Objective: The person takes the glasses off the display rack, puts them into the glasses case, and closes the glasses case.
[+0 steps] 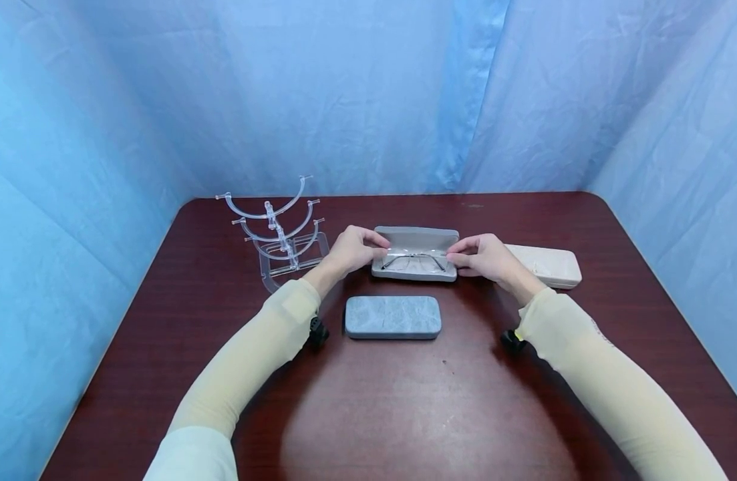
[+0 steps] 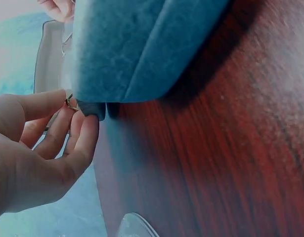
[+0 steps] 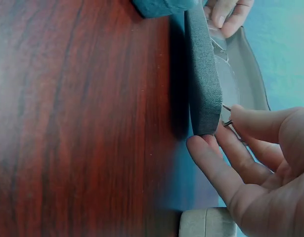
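An eyeglass case [image 1: 416, 236] with its lid raised stands near the table's back, grey inside. Thin-rimmed eyeglasses [image 1: 413, 256] lie in it, their dark temples showing. At the case's left end my left hand [image 1: 351, 250] pinches one end of the glasses between thumb and fingers, and a gold-coloured bit of frame [image 2: 70, 102] shows there in the left wrist view. My right hand [image 1: 485, 258] pinches the opposite end. In the right wrist view its thumb [image 3: 255, 123] presses on the dark temple while another finger touches the case's outer corner.
A closed blue-grey eyeglass case [image 1: 393, 316] lies just in front of the raised-lid one. Beyond my right hand is a closed cream case [image 1: 548, 264]. A clear plastic glasses stand [image 1: 272, 217] with curved arms rises at the left. Blue curtains [image 1: 344, 100] surround the dark wooden table [image 1: 392, 414].
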The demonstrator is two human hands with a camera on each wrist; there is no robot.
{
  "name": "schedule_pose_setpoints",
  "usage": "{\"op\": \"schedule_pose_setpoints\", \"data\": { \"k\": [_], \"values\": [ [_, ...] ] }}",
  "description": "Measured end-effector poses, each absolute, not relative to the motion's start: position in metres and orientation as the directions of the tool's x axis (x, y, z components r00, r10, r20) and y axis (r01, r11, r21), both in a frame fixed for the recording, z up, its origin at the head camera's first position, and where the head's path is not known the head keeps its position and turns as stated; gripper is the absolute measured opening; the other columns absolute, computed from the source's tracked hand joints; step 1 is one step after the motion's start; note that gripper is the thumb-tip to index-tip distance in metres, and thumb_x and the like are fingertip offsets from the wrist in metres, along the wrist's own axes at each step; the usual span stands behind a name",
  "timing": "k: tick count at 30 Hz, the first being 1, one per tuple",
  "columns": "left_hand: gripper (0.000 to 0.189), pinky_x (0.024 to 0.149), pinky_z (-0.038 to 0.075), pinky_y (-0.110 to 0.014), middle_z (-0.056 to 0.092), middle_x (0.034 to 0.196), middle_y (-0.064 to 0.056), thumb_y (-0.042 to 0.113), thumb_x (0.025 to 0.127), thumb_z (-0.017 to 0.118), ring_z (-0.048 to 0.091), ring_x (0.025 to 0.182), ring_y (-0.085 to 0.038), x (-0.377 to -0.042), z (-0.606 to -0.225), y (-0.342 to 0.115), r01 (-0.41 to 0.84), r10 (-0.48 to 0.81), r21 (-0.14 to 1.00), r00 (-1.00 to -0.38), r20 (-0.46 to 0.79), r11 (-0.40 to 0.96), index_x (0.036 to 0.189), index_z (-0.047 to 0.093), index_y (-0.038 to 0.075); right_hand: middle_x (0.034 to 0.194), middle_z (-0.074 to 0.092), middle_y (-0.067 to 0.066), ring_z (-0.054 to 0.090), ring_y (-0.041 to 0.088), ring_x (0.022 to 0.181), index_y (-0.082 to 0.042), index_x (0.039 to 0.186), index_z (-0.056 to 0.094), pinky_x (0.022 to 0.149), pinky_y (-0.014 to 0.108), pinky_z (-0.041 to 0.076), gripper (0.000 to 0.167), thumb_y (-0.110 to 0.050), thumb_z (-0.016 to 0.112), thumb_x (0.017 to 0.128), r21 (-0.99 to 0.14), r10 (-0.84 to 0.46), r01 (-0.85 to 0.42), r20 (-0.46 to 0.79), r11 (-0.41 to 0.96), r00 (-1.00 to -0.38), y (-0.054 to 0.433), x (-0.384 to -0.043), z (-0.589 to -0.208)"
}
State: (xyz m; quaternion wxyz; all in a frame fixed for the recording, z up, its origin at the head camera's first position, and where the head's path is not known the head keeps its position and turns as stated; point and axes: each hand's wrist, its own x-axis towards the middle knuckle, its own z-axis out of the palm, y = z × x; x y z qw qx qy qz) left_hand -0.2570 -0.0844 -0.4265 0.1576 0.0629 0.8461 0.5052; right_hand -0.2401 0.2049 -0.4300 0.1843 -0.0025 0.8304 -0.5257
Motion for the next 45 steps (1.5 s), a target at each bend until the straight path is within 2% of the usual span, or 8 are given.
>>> {"op": "schedule_pose_setpoints", "data": {
  "k": [8,13,20,25,30,32,37,45],
  "values": [
    [0.012,0.082,0.058,-0.033,0.071,0.114,-0.008,0.008,0.093,0.074,0.068,0.094,-0.020,-0.253,-0.430,-0.088,-0.080,0.248,0.851,-0.939,-0.240,0.519,0.104,0.079,0.007,0.092,0.064,0.012,0.068,0.014,0.077,0.004,0.110,0.052,0.073,0.040,0.062,0.032,-0.007,0.076,0.092,-0.861,-0.117,0.174,-0.259,0.479,-0.959,0.198,-0.238,-0.434],
    [0.004,0.072,0.056,-0.029,0.070,0.115,-0.005,0.008,0.087,0.081,0.065,0.089,-0.018,-0.250,-0.435,-0.091,-0.066,0.222,0.830,-0.949,-0.223,0.554,0.091,0.080,0.009,0.098,0.061,0.015,0.068,0.018,0.074,0.001,0.119,0.044,0.071,0.043,0.062,0.044,-0.003,0.077,0.090,-0.865,-0.110,0.179,-0.258,0.469,-0.960,0.197,-0.238,-0.438],
    [0.013,0.064,0.053,-0.027,0.071,0.088,-0.003,0.006,0.080,0.087,0.063,0.074,-0.016,-0.249,-0.438,-0.096,-0.060,0.196,0.845,-0.962,-0.192,0.532,0.080,0.074,0.008,0.116,0.059,0.021,0.070,0.024,0.086,0.000,0.134,0.046,0.074,0.043,0.062,0.051,-0.005,0.075,0.092,-0.864,-0.189,0.158,-0.277,0.478,-0.942,0.198,-0.237,-0.437],
    [0.036,0.080,0.059,-0.039,0.069,0.095,-0.010,0.011,0.082,0.087,0.068,0.080,-0.019,-0.251,-0.431,-0.100,-0.171,0.239,0.903,-0.930,-0.280,0.393,0.107,0.063,0.001,0.141,0.049,0.024,0.062,0.039,0.117,-0.006,0.153,0.037,0.083,0.049,0.060,0.065,-0.027,0.069,0.100,-0.878,-0.325,0.182,-0.346,0.443,-0.880,0.209,-0.236,-0.423],
    [0.070,0.090,0.057,-0.047,0.063,0.121,-0.018,0.042,0.090,0.078,0.071,0.099,-0.031,-0.253,-0.416,-0.102,-0.276,0.280,0.898,-0.883,-0.378,0.343,0.140,0.047,0.004,0.160,0.030,0.020,0.046,0.043,0.135,-0.007,0.158,0.033,0.100,0.054,0.050,0.061,-0.034,0.053,0.107,-0.894,-0.362,0.267,-0.398,0.360,-0.843,0.212,-0.241,-0.410],
    [0.074,0.090,0.058,-0.046,0.062,0.127,-0.018,0.048,0.091,0.074,0.071,0.102,-0.031,-0.254,-0.416,-0.102,-0.282,0.279,0.890,-0.877,-0.391,0.359,0.144,0.048,0.003,0.161,0.030,0.019,0.046,0.043,0.135,-0.007,0.157,0.037,0.104,0.053,0.047,0.056,-0.030,0.052,0.108,-0.894,-0.363,0.268,-0.398,0.358,-0.843,0.212,-0.241,-0.410],
    [0.067,0.089,0.058,-0.045,0.059,0.135,-0.014,0.043,0.092,0.076,0.069,0.107,-0.029,-0.255,-0.417,-0.103,-0.299,0.292,0.875,-0.859,-0.421,0.380,0.140,0.053,0.002,0.159,0.034,0.022,0.043,0.041,0.139,-0.003,0.154,0.041,0.109,0.050,0.042,0.056,-0.024,0.058,0.106,-0.906,-0.420,0.244,-0.382,0.347,-0.823,0.216,-0.240,-0.413],
    [0.067,0.089,0.058,-0.045,0.060,0.134,-0.011,0.044,0.093,0.074,0.068,0.109,-0.028,-0.254,-0.416,-0.107,-0.317,0.320,0.865,-0.834,-0.449,0.388,0.143,0.053,0.005,0.157,0.039,0.020,0.046,0.035,0.139,-0.005,0.152,0.044,0.104,0.048,0.047,0.052,-0.016,0.061,0.104,-0.890,-0.477,0.133,-0.355,0.437,-0.804,0.218,-0.235,-0.409]
  ]
}}
